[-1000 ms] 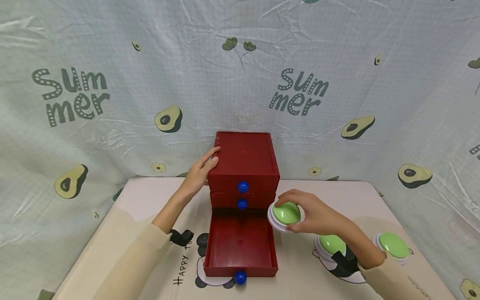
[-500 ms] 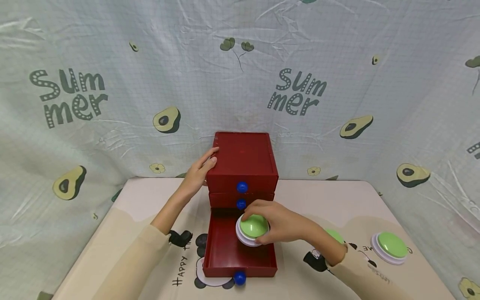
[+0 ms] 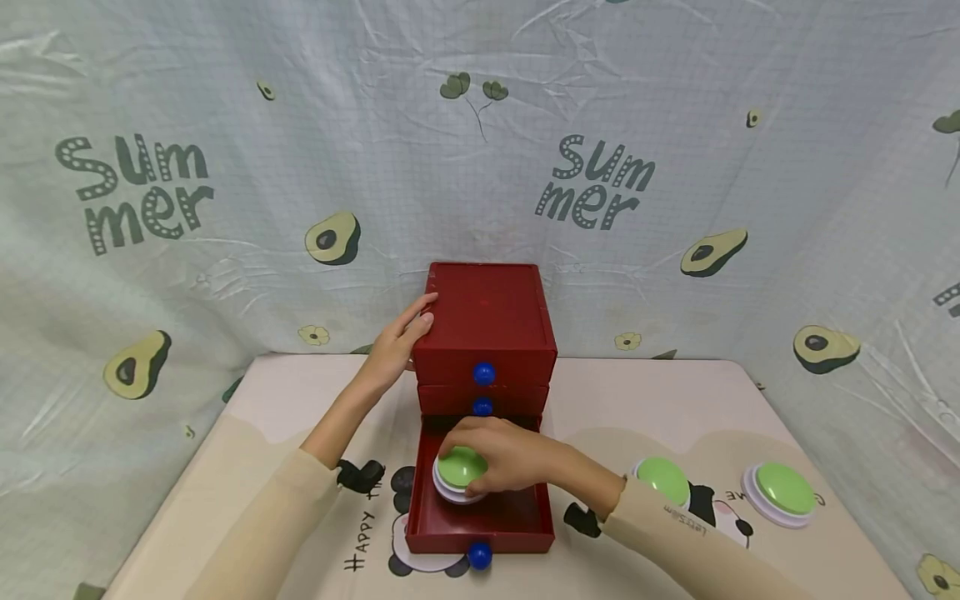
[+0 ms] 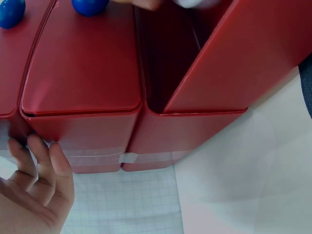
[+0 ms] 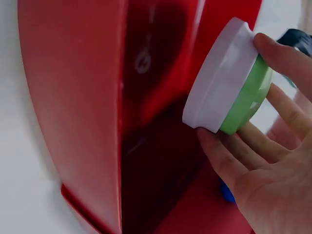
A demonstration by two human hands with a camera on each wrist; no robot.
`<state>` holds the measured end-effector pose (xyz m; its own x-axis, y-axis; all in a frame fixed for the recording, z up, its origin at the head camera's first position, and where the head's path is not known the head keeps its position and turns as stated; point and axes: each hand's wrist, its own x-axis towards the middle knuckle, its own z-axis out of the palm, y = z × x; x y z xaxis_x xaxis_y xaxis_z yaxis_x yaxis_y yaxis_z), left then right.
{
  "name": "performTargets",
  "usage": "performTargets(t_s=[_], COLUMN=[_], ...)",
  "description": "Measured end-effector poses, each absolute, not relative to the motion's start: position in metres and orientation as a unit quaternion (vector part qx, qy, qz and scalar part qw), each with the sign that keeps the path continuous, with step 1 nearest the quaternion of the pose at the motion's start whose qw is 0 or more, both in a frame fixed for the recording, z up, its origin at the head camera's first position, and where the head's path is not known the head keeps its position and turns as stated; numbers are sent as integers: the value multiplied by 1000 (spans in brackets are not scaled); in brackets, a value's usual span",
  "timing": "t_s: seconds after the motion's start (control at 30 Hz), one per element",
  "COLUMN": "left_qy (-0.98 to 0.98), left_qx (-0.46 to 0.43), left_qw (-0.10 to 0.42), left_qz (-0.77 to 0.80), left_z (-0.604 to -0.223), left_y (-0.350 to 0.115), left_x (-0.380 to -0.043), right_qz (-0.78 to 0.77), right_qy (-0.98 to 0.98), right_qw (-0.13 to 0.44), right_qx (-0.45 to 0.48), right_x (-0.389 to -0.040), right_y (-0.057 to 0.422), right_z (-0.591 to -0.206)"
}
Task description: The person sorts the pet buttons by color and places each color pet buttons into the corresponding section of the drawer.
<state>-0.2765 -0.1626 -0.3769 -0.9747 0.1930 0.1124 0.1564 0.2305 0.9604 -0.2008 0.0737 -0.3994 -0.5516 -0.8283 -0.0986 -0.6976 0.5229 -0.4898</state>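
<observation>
My right hand (image 3: pixel 513 454) grips a round push button (image 3: pixel 460 470) with a green dome and white base. It holds the button inside the pulled-out bottom drawer (image 3: pixel 517 543) of a red drawer cabinet (image 3: pixel 487 308), towards the drawer's left side. In the right wrist view the thumb and fingers (image 5: pixel 219 153) pinch the white base (image 5: pixel 219 78) from opposite sides, and the button tilts over the drawer floor. At the cabinet's left side rests my left hand (image 3: pixel 386 358), fingers on its upper edge. The left wrist view shows fingertips (image 4: pixel 58 151) against the red side wall.
Two more green push buttons, a nearer one (image 3: pixel 663 479) and a farther one (image 3: pixel 783 490), stand on the table at right. Blue knobs mark the two closed upper drawers (image 3: pixel 517 367). A printed curtain (image 3: pixel 480 183) hangs close behind the cabinet.
My right hand has carried the push button leftwards from beside the cabinet, over the drawer's right wall and down into the drawer. My left hand has stayed at the cabinet's side.
</observation>
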Motion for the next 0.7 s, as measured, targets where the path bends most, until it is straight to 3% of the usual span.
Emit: performTargets(t_s=[0.7], left_qy=[781], left_qx=[113], left_qw=[8], left_qz=[614], left_z=[-378], left_y=[-161], left_x=[-277], right_qz=[-153], right_qy=[900], right_qw=[134], right_qx=[-387], right_x=[-212], right_y=[46], right_z=[-426])
